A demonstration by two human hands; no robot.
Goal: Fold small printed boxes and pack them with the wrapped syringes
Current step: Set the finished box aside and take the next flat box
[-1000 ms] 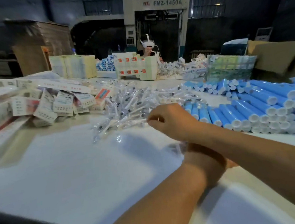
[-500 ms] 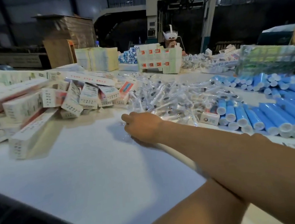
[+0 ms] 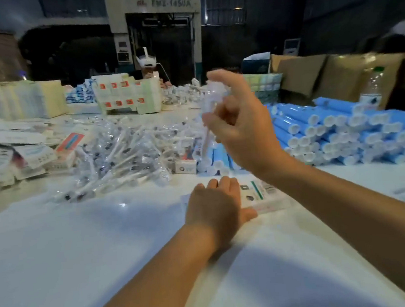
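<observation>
My right hand [image 3: 239, 128] is raised above the table and pinches a wrapped syringe [image 3: 208, 111], which hangs nearly upright and is blurred. Below it my left hand [image 3: 216, 207] rests on a small printed box [image 3: 259, 195] lying on the white table [image 3: 82, 249], with the thumb along the box's near edge. A heap of wrapped syringes [image 3: 123, 155] lies just beyond, left of my right hand. How the left fingers lie on the box is hidden by the back of the hand.
Blue tubes with white caps [image 3: 346, 128] are stacked at the right. Flat and folded printed boxes [image 3: 13, 157] pile up at the left. Another person [image 3: 147, 62] sits across, behind a stack of cartons [image 3: 127, 93]. A plastic bottle [image 3: 372, 87] stands far right.
My right hand has lifted off the table from the syringe heap, carrying one wrapped syringe up and to the right. My left hand has come back into view on the printed box.
</observation>
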